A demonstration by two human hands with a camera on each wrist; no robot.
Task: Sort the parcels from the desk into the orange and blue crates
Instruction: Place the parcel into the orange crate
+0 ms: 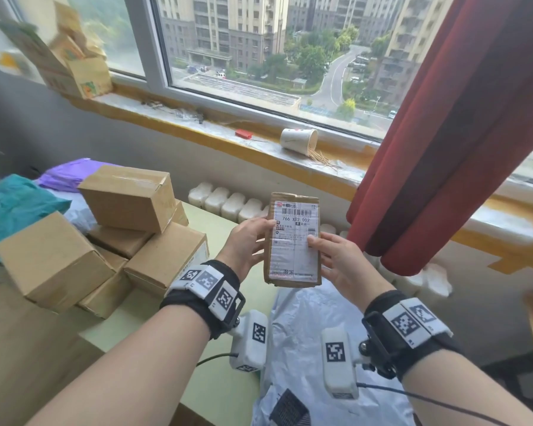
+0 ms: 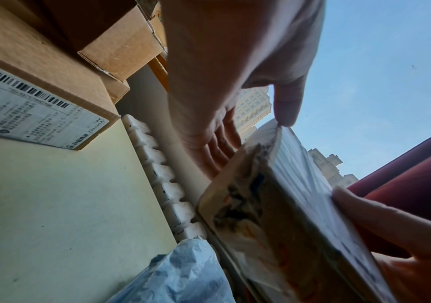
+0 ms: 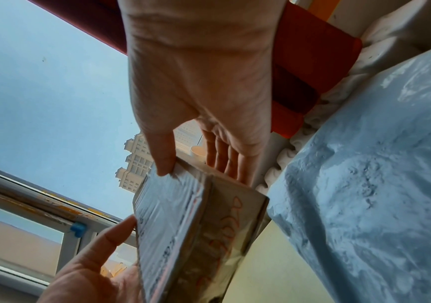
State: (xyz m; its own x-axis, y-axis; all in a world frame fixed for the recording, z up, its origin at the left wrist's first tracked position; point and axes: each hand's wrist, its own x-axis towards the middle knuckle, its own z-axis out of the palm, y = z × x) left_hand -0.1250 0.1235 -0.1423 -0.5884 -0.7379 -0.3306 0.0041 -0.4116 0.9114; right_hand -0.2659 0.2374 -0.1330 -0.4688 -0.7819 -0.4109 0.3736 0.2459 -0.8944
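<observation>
1. At the left of our worktop (image 1: 216, 379) sits the stack of cardboard boxes (image 1: 111, 238), waiting to be sorted; neither crate is in view.
2. Our left hand (image 1: 246, 244) takes the flat parcel (image 1: 294, 241) by its left edge, thumb on the label face and fingers behind, a grip closed on the parcel.
3. We hold the parcel upright in the air above the worktop, label toward us, over a pale plastic mailer bag (image 1: 320, 348). We judge it light and fairly stiff, its taped face a little slick, so holding it by its long edges suits it best.
4. Our right hand (image 1: 339, 262) pinches the right edge likewise, thumb on the label.
</observation>
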